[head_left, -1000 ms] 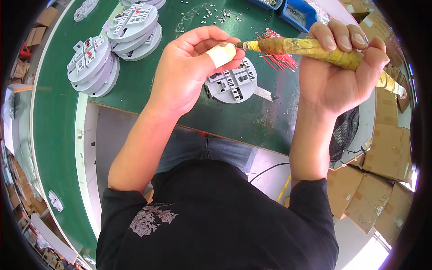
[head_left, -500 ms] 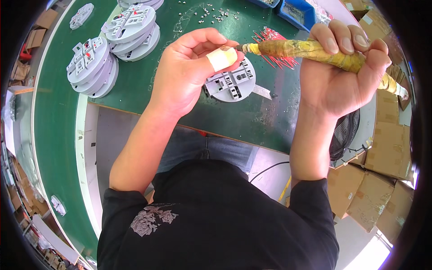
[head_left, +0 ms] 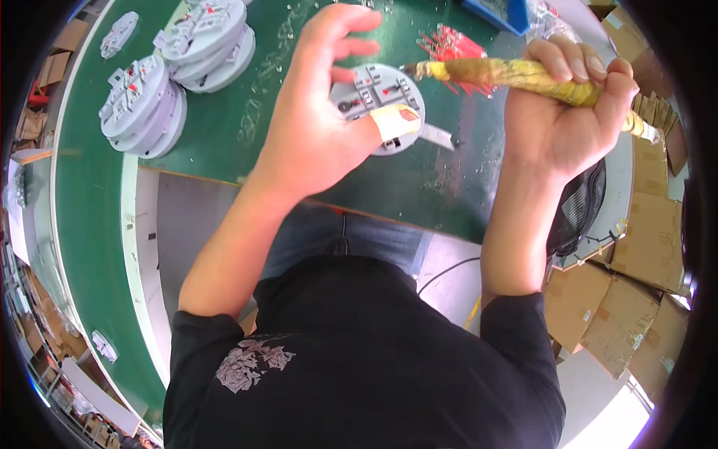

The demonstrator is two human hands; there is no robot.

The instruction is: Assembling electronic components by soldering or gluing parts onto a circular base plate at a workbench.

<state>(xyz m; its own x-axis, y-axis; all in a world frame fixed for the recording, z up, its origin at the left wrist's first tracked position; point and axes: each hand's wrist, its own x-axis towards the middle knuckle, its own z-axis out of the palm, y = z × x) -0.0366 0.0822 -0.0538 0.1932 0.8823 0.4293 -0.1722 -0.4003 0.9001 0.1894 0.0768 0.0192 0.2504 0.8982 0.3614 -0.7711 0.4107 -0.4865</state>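
Observation:
My right hand [head_left: 557,112] is wrapped round a long screwdriver [head_left: 516,75] covered in worn yellow tape. Its dark, thin tip points left, just above the right edge of a round grey plastic base [head_left: 374,99] on the green table. My left hand [head_left: 321,112] is open, fingers apart and nothing held. It hangs over the left side of that base and hides part of it; its thumb, wrapped in pale tape, reaches across the near part. Small black and red parts show in the base's slots.
Stacks of similar round grey bases [head_left: 142,108] stand at the left. A bundle of red wires [head_left: 456,52] lies beyond the screwdriver, near a blue bin [head_left: 501,13]. A pale strip [head_left: 437,135] lies beside the base. Cardboard boxes [head_left: 651,224] fill the right side.
My left hand has come away from the screwdriver's tip, and its fingers have spread. The screwdriver stays in my right hand, shifted slightly. The whole view has tilted a little.

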